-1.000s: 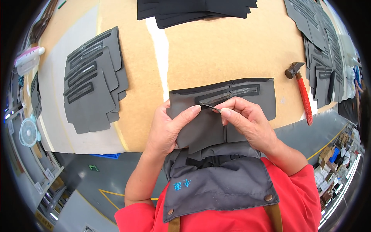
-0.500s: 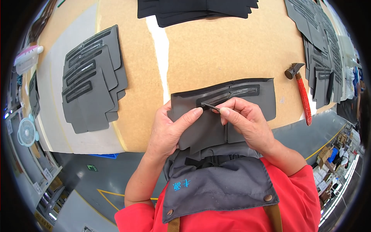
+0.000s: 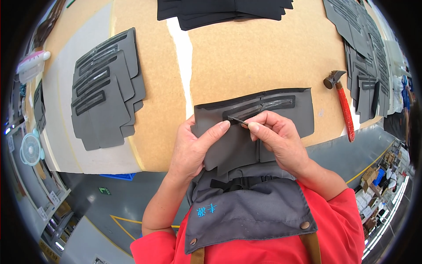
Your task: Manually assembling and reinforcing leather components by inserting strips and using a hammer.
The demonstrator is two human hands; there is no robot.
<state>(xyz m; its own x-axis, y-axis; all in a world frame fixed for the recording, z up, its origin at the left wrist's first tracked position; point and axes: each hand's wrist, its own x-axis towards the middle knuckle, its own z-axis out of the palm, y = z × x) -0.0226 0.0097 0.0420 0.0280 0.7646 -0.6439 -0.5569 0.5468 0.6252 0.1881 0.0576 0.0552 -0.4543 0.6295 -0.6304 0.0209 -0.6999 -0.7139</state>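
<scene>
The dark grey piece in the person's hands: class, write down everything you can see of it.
The dark grey piece is a flat, thin cut panel, matte like fabric or leatherette, roughly rectangular with a stepped lower edge. Near its top edge run narrow slot-like strips with paler insides. It lies over the near edge of the tan table, its lower part hanging toward the person. The left hand grips its left side, thumb on top. The right hand rests on it, pinching a thin dark strip at a slot.
</scene>
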